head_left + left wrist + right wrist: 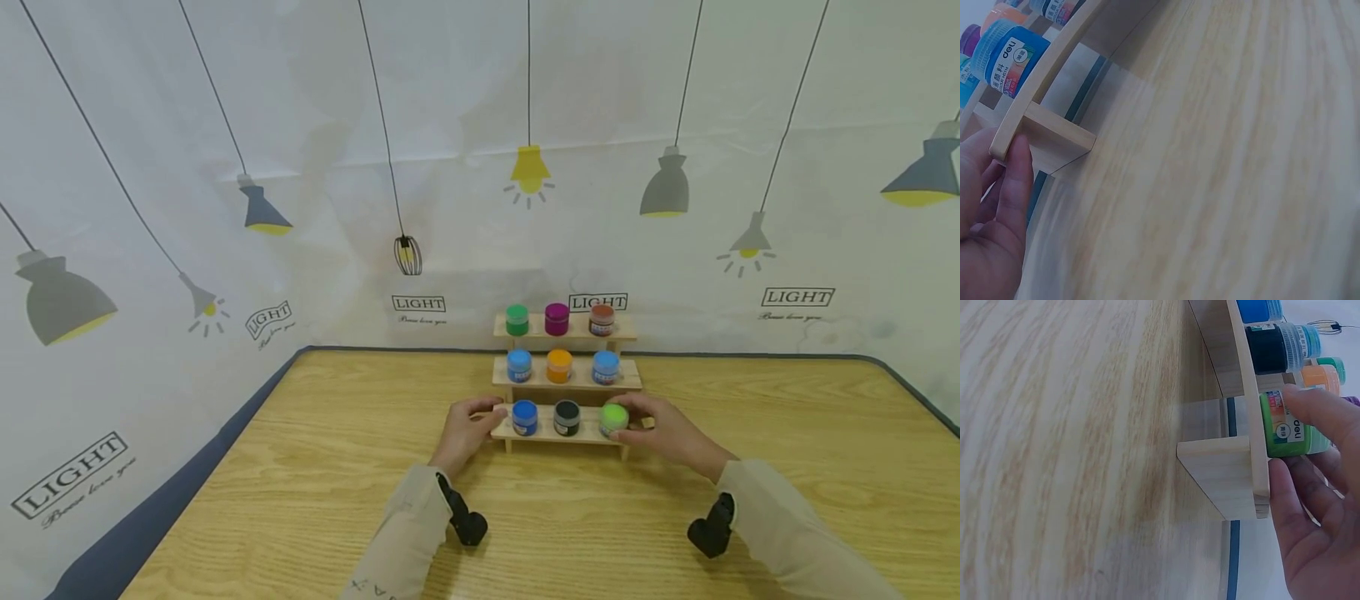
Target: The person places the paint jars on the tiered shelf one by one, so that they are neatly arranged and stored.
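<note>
A three-step wooden rack (540,432) holds small paint jars in rows. On its lowest step stand a blue paint jar (525,418), a black paint jar (567,418) and a light green paint jar (613,419). My left hand (467,429) pinches the left end of that step, thumb on top and a finger beneath, as the left wrist view shows. Around the light green jar at the right end curl the thumb and fingers of my right hand (660,429). In the right wrist view, one finger touches the step's end below this jar.
On the middle step are a light blue jar (519,367), an orange jar (558,367) and another blue jar (606,367). The top step bears green (517,320), purple (557,320) and reddish-brown jars (602,320). Behind the wooden table (337,500) hangs a lamp-printed cloth (465,217).
</note>
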Demonstrator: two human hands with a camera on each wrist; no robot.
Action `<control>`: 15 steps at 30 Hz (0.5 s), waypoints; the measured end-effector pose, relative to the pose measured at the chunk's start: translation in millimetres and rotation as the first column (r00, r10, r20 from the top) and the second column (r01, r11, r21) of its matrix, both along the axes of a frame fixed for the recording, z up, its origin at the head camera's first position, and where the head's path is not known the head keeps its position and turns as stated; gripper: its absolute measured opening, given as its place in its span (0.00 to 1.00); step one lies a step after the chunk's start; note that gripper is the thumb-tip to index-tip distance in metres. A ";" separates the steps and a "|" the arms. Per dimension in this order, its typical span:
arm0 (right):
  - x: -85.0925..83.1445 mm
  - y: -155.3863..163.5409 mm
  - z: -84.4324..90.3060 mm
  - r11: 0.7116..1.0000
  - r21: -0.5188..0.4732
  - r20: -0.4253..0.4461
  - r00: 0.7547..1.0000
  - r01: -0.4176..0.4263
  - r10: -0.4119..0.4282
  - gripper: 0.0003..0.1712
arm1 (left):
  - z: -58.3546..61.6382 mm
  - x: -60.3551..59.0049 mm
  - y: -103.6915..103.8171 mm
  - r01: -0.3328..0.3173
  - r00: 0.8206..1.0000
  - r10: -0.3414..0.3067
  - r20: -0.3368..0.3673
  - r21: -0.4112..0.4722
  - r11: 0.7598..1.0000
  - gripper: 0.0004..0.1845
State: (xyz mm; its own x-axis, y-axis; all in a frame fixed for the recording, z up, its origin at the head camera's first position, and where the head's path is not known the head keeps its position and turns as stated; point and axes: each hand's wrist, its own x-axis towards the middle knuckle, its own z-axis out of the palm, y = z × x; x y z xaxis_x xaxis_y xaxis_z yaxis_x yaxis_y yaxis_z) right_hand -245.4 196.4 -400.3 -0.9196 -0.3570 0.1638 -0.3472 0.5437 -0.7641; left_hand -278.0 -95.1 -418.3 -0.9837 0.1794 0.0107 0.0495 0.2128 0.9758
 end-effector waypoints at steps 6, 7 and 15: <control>2.1 1.8 1.1 1.000 -0.014 0.006 1.000 -0.019 0.019 0.26 | 12.2 10.4 0.6 -0.007 1.000 0.007 0.002 -0.002 1.000 0.16; 2.6 2.2 1.6 1.000 -0.019 0.010 1.000 -0.024 0.024 0.26 | 12.6 10.9 0.5 -0.006 1.000 0.006 0.003 -0.001 1.000 0.15; 6.5 5.0 5.3 0.999 -0.031 0.003 1.000 -0.020 0.020 0.27 | 2.2 1.2 -0.7 0.009 1.000 -0.009 -0.003 -0.002 1.000 0.16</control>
